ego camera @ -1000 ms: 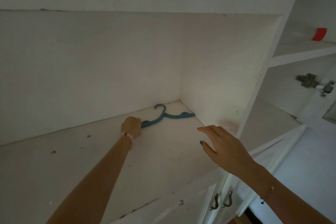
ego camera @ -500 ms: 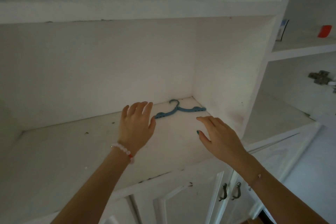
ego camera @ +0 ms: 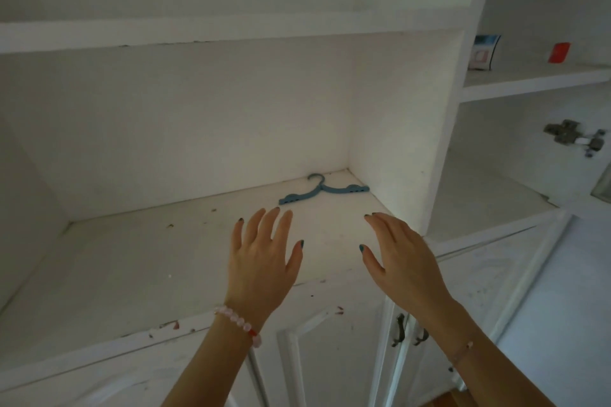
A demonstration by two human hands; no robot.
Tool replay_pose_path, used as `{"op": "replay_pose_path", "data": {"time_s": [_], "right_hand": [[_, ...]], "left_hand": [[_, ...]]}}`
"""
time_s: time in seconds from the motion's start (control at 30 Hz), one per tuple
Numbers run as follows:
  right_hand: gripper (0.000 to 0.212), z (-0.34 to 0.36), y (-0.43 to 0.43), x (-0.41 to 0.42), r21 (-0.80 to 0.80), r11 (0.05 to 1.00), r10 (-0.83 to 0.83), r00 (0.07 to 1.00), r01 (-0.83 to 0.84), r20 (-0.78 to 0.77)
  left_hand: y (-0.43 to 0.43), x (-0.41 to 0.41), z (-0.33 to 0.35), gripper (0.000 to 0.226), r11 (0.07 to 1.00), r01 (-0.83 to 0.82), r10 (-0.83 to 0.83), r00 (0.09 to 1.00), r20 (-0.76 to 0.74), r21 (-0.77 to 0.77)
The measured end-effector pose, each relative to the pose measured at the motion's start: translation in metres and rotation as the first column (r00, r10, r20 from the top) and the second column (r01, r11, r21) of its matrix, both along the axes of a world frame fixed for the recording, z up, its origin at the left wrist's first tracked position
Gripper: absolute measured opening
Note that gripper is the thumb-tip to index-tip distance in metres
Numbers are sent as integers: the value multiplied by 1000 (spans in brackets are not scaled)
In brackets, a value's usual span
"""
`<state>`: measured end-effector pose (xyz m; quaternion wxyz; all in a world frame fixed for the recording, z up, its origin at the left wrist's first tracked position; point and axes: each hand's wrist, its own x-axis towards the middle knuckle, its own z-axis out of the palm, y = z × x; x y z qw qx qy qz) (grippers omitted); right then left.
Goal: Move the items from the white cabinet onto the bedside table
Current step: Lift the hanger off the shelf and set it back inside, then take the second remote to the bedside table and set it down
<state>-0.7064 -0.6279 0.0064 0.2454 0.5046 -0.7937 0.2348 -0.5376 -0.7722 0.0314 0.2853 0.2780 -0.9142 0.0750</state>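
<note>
While my left hand [ego camera: 261,261] and right hand [ego camera: 401,251] hover with fingers spread and holding nothing over the white cabinet's shelf [ego camera: 132,274], a small blue hanger [ego camera: 322,192] lies flat beyond my fingertips, in the far corner to the right. It looks light, stiff plastic; I judge its neck, below the hook, the surest place to pinch.

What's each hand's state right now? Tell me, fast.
Left hand: open, fingers spread, holding nothing; the hanger lies just beyond its fingertips.
Right hand: open, fingers relaxed, holding nothing.
</note>
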Motion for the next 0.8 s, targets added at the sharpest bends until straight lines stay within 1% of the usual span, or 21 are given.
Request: {"op": "replay_pose_path", "data": {"time_s": [0.23,0.43,0.8], "right_hand": [[54,-7,33,4,51,997,-55,998,53,25],[56,-12,63,-11,95,993,-72,996,68,43],[56,-5,149,-66,82,997,-10,996,2,92]], "left_hand": [[35,-8,-13,50,1000,4,-5,999,45,10],[60,-15,-20,51,1000,-11,10,998,59,18],[161,-61,-19,51,996,-60,52,993,102,72]]}}
